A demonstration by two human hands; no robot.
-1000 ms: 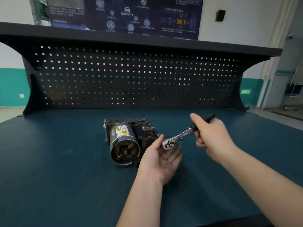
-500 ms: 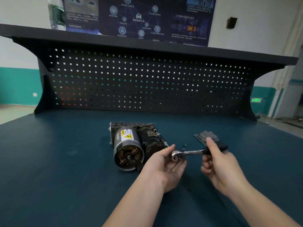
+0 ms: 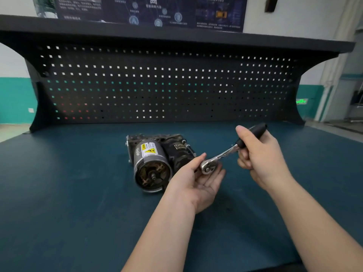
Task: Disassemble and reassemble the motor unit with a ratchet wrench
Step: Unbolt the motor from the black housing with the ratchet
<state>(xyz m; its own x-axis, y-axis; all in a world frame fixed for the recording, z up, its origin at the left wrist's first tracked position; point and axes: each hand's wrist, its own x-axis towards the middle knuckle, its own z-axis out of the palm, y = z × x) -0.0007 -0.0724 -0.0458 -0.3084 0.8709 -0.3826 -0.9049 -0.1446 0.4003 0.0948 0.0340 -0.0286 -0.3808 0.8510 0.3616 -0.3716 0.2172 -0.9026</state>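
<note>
While both hands hold the ratchet wrench (image 3: 218, 159), the motor unit (image 3: 155, 163) lies just beside.

The right hand (image 3: 263, 154) covers the middle of the ratchet wrench (image 3: 220, 157) handle. The left hand (image 3: 196, 179) hides the near right end of the motor unit (image 3: 155, 160). Poster (image 3: 149, 10) text is blurred and cut off by the top edge. Both forearms run off the bottom edge.
</note>
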